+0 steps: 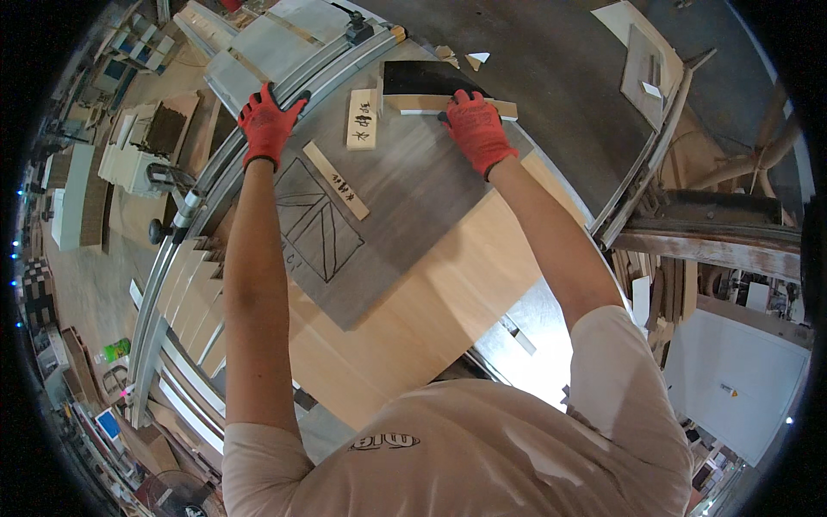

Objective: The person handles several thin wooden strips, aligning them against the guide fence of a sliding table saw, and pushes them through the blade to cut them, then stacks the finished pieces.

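My left hand [268, 126], in a red glove with dark fingertips, rests at the edge of the metal guide rail [319, 71]. Its fingers are spread and nothing is in them. My right hand [476, 131], gloved the same way, grips a light wooden strip [504, 110] with a white edge, lying along a black panel [422, 79]. Beneath is a grey-brown board [405, 198] with dark lines drawn on it. On that board lie a short wood block [362, 121] with handwriting and a slim marked wood strip [336, 181].
A pale wooden board [431, 293] lies under the grey-brown one, close to my body. A clamp [177, 202] sits on the rail at left. Wood offcuts [476, 60] lie beyond the black panel. Stacked boards [138, 142] stand at left, a white cabinet [732, 379] at right.
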Motion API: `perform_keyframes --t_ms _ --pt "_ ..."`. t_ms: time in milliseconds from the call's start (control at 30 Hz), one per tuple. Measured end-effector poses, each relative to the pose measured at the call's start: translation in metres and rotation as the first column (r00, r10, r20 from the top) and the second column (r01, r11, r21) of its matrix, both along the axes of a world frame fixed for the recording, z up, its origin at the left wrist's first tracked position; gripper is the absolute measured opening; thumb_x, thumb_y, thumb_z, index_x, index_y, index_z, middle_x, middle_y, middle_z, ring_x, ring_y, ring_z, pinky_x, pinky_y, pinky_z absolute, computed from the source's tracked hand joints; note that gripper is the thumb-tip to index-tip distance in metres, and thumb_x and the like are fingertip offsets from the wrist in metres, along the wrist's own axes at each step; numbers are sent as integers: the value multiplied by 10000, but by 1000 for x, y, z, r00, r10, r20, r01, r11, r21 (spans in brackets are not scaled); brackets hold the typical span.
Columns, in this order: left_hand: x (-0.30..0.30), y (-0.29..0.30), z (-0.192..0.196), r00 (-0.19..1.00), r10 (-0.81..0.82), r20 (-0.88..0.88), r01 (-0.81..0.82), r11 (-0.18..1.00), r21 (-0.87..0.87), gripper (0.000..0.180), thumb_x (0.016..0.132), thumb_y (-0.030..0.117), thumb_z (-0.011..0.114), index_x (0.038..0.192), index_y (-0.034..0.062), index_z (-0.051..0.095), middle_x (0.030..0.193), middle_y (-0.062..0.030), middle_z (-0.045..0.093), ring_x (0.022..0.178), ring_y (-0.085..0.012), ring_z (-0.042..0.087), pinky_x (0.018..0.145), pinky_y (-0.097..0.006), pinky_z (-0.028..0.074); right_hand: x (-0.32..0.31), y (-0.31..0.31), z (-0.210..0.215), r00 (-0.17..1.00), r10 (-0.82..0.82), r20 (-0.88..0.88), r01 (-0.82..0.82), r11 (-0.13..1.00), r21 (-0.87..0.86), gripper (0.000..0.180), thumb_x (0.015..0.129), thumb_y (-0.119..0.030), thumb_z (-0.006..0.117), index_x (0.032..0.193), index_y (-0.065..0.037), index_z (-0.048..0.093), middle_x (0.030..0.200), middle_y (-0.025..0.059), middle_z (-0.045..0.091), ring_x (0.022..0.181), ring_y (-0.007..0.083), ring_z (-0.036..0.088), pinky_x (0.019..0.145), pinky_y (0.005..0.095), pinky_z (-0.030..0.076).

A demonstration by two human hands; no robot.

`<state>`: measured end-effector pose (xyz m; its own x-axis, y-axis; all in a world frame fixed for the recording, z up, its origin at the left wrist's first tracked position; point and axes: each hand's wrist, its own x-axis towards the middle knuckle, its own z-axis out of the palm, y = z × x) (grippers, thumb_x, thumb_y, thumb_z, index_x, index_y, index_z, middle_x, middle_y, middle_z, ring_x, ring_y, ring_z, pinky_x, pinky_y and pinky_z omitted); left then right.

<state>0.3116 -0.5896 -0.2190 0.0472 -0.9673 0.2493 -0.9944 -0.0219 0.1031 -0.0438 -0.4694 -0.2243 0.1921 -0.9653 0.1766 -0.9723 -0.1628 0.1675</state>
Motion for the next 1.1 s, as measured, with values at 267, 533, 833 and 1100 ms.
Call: perform_keyframes --t_ms 267,533,833,1100 --pt "-2 -11 -2 998 38 44 -39 999 36 927 726 743 627 1403 129 472 1341 -151 539 1250 -376 482 1043 -546 321 10 -7 3 1000 -9 -19 11 996 90 214 854 -155 592 994 -64 725 1078 145 620 970 311 607 736 407 554" --pt "-4 -15 -1 999 37 20 -38 999 25 921 733 734 622 1393 109 475 1346 -157 538 1265 -382 470 1063 -553 303 29 -14 4 981 -65 -183 89 988 126 262 871 -161 568 1046 -26 708 1088 196 632 948 351 622 724 457 513" --pt "-6 -12 6 999 54 -2 -53 996 73 891 741 699 639 1393 115 473 1350 -151 529 1274 -369 460 1071 -544 295 27 -15 -3 956 0 -292 30 995 100 271 856 -150 589 1057 -9 702 1064 201 656 937 353 644 715 470 514" --pt "-8 -7 9 999 33 1 -33 999 28 865 747 714 617 1370 128 491 1309 -159 552 1243 -381 485 1039 -547 326 31 -9 12 960 -95 -263 142 976 164 506 616 -101 829 1099 -58 686 1170 159 626 1005 309 629 758 364 519"
